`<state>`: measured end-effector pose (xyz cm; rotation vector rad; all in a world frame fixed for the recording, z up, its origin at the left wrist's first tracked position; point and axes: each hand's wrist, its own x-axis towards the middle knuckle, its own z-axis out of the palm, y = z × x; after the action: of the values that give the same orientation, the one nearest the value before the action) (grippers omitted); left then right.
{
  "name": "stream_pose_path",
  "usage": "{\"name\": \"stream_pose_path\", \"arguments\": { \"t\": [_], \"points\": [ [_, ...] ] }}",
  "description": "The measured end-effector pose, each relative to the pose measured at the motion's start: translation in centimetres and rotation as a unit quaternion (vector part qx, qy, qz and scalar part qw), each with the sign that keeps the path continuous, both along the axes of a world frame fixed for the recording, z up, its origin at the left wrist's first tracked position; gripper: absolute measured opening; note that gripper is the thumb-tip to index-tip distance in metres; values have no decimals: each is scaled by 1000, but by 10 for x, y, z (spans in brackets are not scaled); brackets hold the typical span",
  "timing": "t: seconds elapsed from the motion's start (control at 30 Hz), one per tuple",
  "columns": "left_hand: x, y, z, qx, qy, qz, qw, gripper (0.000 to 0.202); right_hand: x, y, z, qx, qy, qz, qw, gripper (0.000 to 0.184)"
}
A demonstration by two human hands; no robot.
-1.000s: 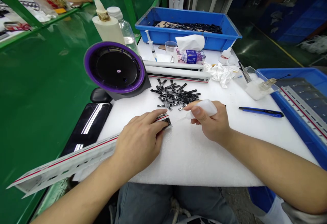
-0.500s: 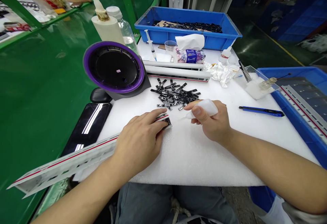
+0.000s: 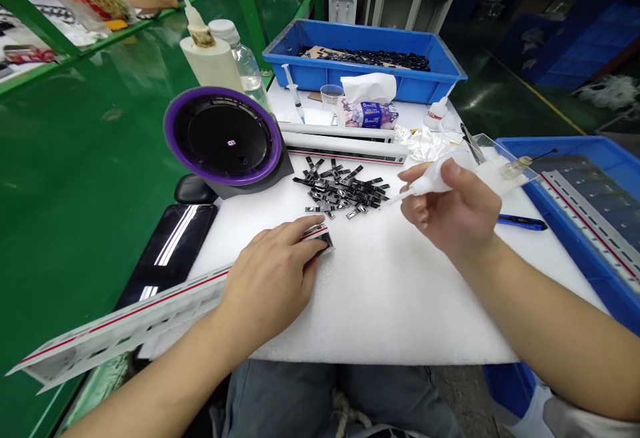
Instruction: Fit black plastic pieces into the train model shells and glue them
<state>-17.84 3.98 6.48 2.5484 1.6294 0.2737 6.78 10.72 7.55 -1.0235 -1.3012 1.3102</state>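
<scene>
R hand (image 3: 453,210) has lifted up & right since earlier, off the strip, pinching white squeeze bottle (image 3: 434,181) w/ tip pointing left, near black clips (image 3: 340,191). L hand (image 3: 267,277) stays curled, pressing down on end of white strip (image 3: 125,315) on foam surface (image 3: 380,305).

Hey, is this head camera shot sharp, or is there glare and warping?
Head view: sharp overall; glare streaks the glossy black panel and sheens the green workbench; wide-angle distortion stretches the white red-striped rail toward the lower left corner; the far right background is dim.
</scene>
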Motion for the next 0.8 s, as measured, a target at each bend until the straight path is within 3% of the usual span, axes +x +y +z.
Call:
{"name": "stream_pose_path", "arguments": {
  "t": [0.07,0.23,0.37,0.53,0.67,0.8],
  "points": [
    [-1,1,1,-11,-1,0,1000,31,8,9,4,-27,-4,24,999,48],
    [-6,7,5,-62,-6,9,998,33,17,23,5,-62,60,5,996,35],
    [-12,15,4,-85,-23,15,996,33,22,31,6,-21,74,-6,997,29],
    [-19,23,4,-119,-49,12,992,33,29,44,-4,88,-106,-46,989,38],
    [-18,23,3,-107,-51,3,993,34,33,49,-16,159,-306,-88,934,26],
    [-15,17,2,-73,-23,5,997,35,34,51,-23,167,-396,-120,895,23]
  ]
}}
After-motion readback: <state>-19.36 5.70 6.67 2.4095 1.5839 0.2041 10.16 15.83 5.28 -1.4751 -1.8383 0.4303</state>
